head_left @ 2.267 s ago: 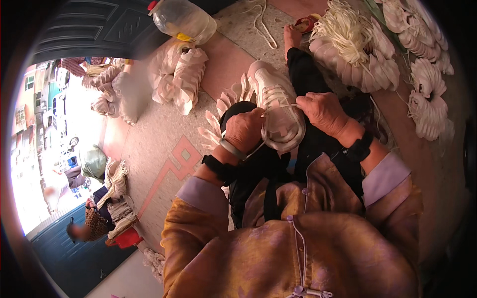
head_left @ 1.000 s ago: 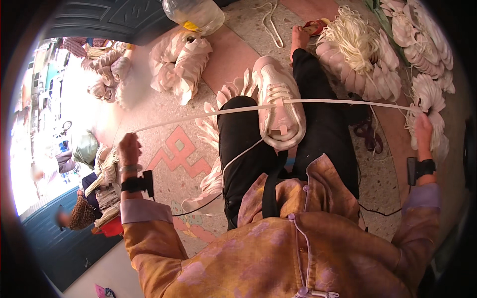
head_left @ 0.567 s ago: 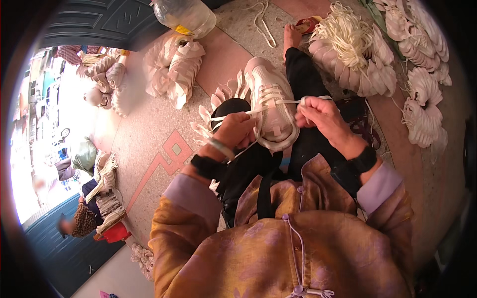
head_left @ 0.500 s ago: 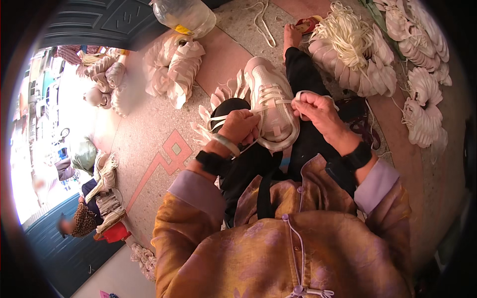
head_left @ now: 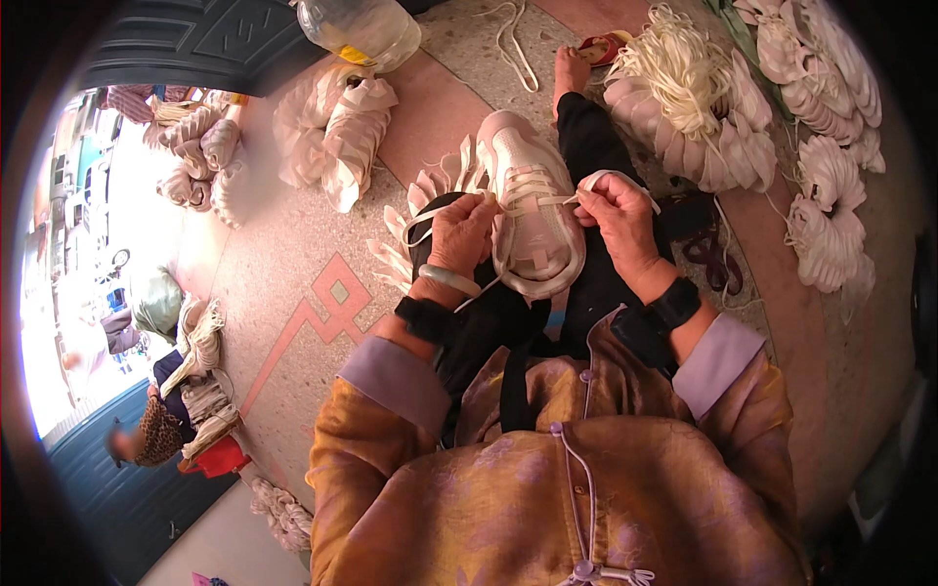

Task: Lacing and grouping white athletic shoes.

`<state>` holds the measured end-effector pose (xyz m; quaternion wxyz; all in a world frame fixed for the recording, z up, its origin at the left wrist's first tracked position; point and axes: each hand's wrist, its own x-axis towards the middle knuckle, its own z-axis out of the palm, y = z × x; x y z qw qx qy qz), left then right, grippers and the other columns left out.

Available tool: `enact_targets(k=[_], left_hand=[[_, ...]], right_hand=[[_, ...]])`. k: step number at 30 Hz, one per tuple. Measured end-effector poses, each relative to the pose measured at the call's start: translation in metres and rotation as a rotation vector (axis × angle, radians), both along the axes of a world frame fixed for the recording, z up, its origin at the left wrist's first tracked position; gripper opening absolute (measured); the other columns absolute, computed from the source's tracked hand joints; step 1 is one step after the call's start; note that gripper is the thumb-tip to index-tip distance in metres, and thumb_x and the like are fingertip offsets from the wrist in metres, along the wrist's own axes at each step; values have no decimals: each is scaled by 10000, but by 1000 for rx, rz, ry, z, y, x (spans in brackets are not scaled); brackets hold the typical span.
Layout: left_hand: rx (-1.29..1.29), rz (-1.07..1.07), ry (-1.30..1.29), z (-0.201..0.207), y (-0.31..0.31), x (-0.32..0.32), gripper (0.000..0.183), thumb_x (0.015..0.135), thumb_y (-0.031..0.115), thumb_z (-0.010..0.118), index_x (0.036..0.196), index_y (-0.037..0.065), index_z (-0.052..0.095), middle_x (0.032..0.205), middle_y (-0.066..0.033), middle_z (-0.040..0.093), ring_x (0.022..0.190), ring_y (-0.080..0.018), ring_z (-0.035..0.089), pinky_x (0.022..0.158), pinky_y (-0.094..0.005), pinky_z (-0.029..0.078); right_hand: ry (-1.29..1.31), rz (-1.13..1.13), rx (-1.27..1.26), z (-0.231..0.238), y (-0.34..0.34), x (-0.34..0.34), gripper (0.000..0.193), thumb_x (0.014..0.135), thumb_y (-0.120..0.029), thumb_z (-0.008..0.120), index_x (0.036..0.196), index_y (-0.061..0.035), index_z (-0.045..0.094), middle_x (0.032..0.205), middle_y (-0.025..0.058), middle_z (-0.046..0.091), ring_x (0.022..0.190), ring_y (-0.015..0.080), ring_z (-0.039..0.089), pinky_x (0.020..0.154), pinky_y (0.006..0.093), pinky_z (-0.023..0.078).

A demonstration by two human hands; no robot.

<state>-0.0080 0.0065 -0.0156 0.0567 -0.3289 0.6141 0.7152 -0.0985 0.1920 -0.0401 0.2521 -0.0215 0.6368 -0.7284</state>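
Observation:
A pale pink and white sneaker upper (head_left: 535, 230) rests on my lap between my legs, toe pointing away or toward me I cannot tell. White laces (head_left: 531, 186) cross over its middle in several rows. At its left side, my left hand (head_left: 463, 230) is closed in a pinch on a lace, and a loop of that lace hangs left of the fingers. On the right, my right hand (head_left: 618, 217) pinches the other lace, whose end curls over the fingers. Several more pale uppers (head_left: 430, 186) fan out beside my left knee.
Bundles of pale shoe uppers (head_left: 357, 137) lie on the speckled floor. A heap of cream laces (head_left: 681, 73) sits on another bundle at the upper right. A clear plastic jug (head_left: 363, 31) stands by the dark door (head_left: 186, 47). A person (head_left: 161, 430) sits at the far left.
My left hand has shifted slightly left and up, away from the shoe's middle. My right hand has moved slightly, still pinching its lace.

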Motion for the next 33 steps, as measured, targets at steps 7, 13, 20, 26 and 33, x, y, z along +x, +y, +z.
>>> enact_targets(k=[7,13,20,26,33], left_hand=[[66,77,-36,4,5,8,182,886,184,548,806,26,588,589,-10,525,417,-92,467,385,-213,359],[116,121,-21,6,1,15,139,852,156,581,819,22,602,674,-41,591,528,-101,570,465,-209,447],[-53,-60,-114,7,-7,21,135,854,146,566,792,27,588,635,-39,588,494,-100,562,439,-206,451],[-40,15,-46,2,-1,11,148,872,130,515,759,38,543,607,-38,562,455,-106,541,412,-214,442],[-20,59,-14,-7,3,8,171,893,155,512,764,43,521,614,-42,553,429,-110,530,401,-217,433]], right_hand=[[176,-3,123,-6,-1,4,70,807,-45,596,763,4,571,611,16,566,549,64,538,527,220,443],[272,-36,170,-8,-5,6,45,783,-24,596,750,-5,571,596,49,559,543,94,541,526,245,441],[910,78,333,1,-12,2,107,756,3,566,854,-40,564,760,130,615,688,286,612,610,339,489],[546,105,338,-3,-4,5,132,773,-82,628,853,-43,531,679,116,598,631,295,600,577,342,476],[645,173,356,6,4,9,144,810,-151,621,793,-48,522,622,96,572,548,256,573,523,321,447]])
